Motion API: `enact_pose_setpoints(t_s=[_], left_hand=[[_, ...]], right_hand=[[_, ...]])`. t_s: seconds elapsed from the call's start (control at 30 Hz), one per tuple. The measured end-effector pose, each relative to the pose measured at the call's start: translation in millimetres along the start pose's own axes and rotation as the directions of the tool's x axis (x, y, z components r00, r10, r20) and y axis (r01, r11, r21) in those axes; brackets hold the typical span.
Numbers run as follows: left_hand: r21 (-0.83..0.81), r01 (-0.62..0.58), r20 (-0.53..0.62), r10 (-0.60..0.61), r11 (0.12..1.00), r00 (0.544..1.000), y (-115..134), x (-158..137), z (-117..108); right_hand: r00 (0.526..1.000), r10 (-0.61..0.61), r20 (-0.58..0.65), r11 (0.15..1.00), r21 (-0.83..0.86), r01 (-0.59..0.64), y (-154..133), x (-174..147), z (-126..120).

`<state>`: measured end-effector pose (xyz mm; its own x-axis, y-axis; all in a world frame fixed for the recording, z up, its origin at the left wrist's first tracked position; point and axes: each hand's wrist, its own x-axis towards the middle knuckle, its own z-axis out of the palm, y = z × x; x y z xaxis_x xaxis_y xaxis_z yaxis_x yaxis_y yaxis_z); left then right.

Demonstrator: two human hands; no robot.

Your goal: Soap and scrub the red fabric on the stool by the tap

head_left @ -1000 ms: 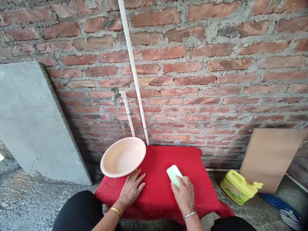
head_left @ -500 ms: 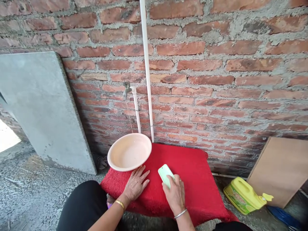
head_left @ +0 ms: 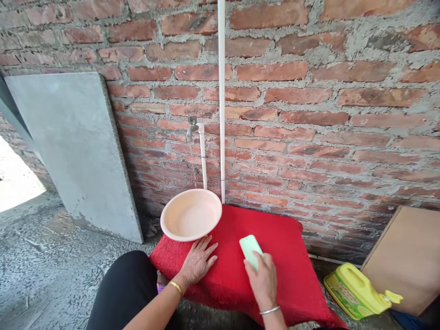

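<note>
While resting the spread left hand (head_left: pixel 197 264) on the red cloth (head_left: pixel 228 275) near the basin (head_left: pixel 192 217), is gripping the pale green block (head_left: pixel 250 250) mid-cloth with the right hand (head_left: pixel 264 278); is seemingly working midway, leaving the remainder unclear.

You wore a plain gold-coloured bangle (head_left: pixel 176 288) on the left wrist (head_left: pixel 184 277), a slim silver-coloured bangle (head_left: pixel 270 310) on the right wrist (head_left: pixel 268 301), and black legwear (head_left: pixel 125 291).
</note>
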<state>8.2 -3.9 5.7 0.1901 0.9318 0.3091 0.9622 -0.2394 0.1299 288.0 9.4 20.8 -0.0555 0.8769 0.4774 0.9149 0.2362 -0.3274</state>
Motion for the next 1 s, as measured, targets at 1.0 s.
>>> enact_pose_setpoints(t_s=[1.0], left_hand=[[-0.064,0.036,0.04,-0.034,0.997,0.999,8,2,-12]], right_hand=[[0.965,0.239,-0.111,0.967,-0.06,-0.247,68,11,-22]])
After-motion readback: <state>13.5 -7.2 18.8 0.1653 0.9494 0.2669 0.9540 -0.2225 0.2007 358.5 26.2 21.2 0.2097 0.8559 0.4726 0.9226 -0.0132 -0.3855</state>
